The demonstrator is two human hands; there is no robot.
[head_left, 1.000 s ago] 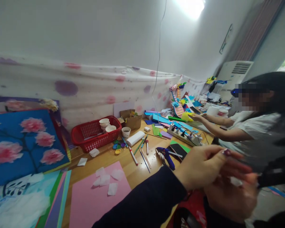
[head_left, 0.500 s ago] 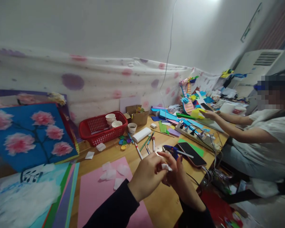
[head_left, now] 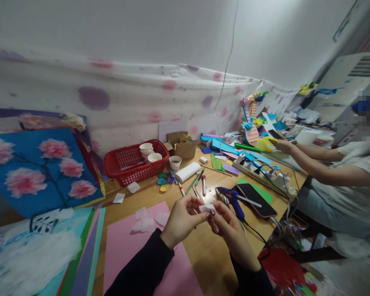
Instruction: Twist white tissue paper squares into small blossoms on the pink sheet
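Note:
A small piece of white tissue paper [head_left: 206, 208] is pinched between the fingertips of both hands, above the table's front part. My left hand [head_left: 184, 216] grips its left side, and my right hand [head_left: 229, 225] closes on its right side. Below and to the left lies a pink sheet of paper [head_left: 120, 255] with several thin white paper pieces [head_left: 142, 222] on it. Just beyond my right hand rests a blue glue gun [head_left: 234, 201] with a white glue stick in its rear. A makeup-style brush [head_left: 204, 185] lies behind the hands.
Behind stand a red basket [head_left: 132, 177] with paper cups, a dark-filled cup [head_left: 175, 163] and a cardboard box [head_left: 185, 150]. A phone [head_left: 255, 200] and a power strip [head_left: 262, 174] with cables lie right. A flower picture [head_left: 52, 164] leans left. Another person [head_left: 354, 164] sits at right, holding yellow paper.
My hands have turned and drawn level, with the white tissue piece now between both sets of fingertips. My right hand's spread fingers have closed in. The view has shifted slightly.

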